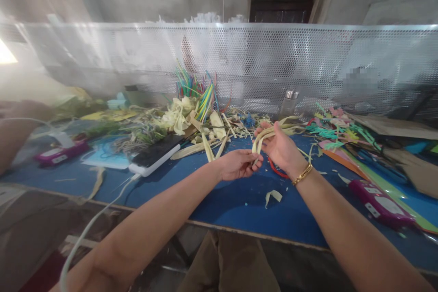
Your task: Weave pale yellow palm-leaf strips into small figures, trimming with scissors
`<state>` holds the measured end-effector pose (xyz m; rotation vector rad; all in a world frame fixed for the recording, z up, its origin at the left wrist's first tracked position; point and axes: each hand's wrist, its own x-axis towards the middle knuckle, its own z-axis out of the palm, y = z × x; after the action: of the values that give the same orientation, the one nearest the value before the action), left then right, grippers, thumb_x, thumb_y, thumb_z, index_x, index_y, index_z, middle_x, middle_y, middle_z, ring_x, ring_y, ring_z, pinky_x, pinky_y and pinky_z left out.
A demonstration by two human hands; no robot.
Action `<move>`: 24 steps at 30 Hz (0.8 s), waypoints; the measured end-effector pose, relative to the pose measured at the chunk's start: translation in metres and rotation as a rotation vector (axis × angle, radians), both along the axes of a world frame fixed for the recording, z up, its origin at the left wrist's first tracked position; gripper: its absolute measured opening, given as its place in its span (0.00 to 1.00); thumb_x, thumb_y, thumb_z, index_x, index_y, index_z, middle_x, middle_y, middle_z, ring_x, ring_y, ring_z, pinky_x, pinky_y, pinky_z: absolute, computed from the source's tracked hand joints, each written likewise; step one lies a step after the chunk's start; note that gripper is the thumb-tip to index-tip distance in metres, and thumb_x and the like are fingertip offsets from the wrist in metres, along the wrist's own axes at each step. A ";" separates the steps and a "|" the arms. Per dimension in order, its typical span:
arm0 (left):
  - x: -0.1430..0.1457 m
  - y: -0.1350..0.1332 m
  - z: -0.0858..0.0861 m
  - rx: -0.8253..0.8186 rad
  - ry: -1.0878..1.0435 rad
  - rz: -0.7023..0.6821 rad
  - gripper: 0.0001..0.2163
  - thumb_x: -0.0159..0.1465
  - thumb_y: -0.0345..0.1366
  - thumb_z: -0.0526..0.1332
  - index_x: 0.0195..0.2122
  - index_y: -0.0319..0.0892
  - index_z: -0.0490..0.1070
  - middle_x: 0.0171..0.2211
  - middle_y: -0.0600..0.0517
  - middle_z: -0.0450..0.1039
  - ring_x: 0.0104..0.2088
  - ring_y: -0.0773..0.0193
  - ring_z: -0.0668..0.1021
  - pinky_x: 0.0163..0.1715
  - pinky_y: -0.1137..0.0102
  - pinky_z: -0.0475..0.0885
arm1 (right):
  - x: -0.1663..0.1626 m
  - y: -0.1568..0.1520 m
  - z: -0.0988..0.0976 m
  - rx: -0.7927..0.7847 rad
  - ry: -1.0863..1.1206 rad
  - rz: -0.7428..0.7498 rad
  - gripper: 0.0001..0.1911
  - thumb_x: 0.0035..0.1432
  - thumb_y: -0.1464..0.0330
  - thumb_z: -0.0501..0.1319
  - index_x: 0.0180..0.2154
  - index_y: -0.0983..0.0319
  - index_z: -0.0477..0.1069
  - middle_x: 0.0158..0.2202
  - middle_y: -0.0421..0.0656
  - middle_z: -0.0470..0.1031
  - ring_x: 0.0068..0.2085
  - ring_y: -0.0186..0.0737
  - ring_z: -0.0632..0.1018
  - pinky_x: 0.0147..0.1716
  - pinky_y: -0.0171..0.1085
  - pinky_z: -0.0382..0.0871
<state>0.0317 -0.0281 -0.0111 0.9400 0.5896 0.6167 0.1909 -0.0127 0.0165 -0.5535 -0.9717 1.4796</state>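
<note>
Over the blue tabletop [239, 200] my two hands meet on a bundle of pale yellow leaf strips [270, 134]. My right hand [280, 148], a gold bracelet at its wrist, has its fingers wrapped round the looped strips. My left hand [239, 164] pinches the lower ends of the same strips. Red-handled scissors [276, 169] lie on the table just under my right hand, mostly hidden by it.
A heap of leaf strips and coloured straws [191, 109] lies behind my hands. A white and black power strip [155, 155] sits to the left, magenta devices [379, 203] [59, 155] at both sides, coloured paper cut-outs [342, 132] to the right, a perforated metal screen [239, 59] behind. Another person's arm [13, 132] shows far left.
</note>
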 end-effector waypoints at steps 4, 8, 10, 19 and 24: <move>0.000 0.001 0.001 -0.002 -0.052 0.144 0.05 0.64 0.28 0.55 0.32 0.36 0.69 0.26 0.51 0.70 0.22 0.75 0.72 0.20 0.82 0.64 | -0.002 -0.004 -0.010 -0.090 -0.383 0.134 0.16 0.48 0.56 0.67 0.29 0.63 0.71 0.22 0.40 0.73 0.23 0.33 0.74 0.24 0.32 0.70; 0.001 0.001 0.002 -0.017 -0.036 0.201 0.06 0.65 0.28 0.55 0.34 0.35 0.70 0.29 0.48 0.74 0.26 0.72 0.76 0.22 0.81 0.67 | -0.004 -0.004 -0.019 -0.099 -0.538 0.075 0.17 0.42 0.59 0.71 0.23 0.64 0.68 0.16 0.35 0.66 0.17 0.28 0.69 0.18 0.29 0.66; 0.000 0.002 0.002 -0.028 -0.023 0.156 0.08 0.66 0.30 0.54 0.37 0.34 0.71 0.33 0.43 0.76 0.30 0.68 0.79 0.25 0.79 0.69 | -0.004 -0.003 -0.021 -0.074 -0.520 0.028 0.18 0.40 0.59 0.71 0.21 0.64 0.67 0.15 0.34 0.64 0.15 0.27 0.67 0.15 0.29 0.64; -0.006 0.006 0.002 -0.024 -0.013 0.024 0.14 0.67 0.34 0.51 0.43 0.31 0.72 0.44 0.36 0.75 0.42 0.61 0.80 0.37 0.74 0.73 | -0.002 0.001 -0.022 -0.082 -0.491 -0.034 0.17 0.41 0.58 0.70 0.21 0.63 0.69 0.16 0.36 0.67 0.16 0.29 0.66 0.14 0.30 0.62; -0.007 0.007 0.002 -0.016 -0.028 0.075 0.11 0.65 0.34 0.54 0.43 0.35 0.71 0.44 0.37 0.76 0.43 0.58 0.79 0.37 0.70 0.73 | -0.001 0.002 -0.021 -0.006 -0.510 -0.088 0.14 0.39 0.61 0.71 0.23 0.63 0.73 0.21 0.40 0.73 0.21 0.31 0.70 0.19 0.31 0.65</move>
<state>0.0247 -0.0206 -0.0088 0.8964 0.6060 0.6900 0.1902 -0.0102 -0.0040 -0.9956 -1.3150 1.2858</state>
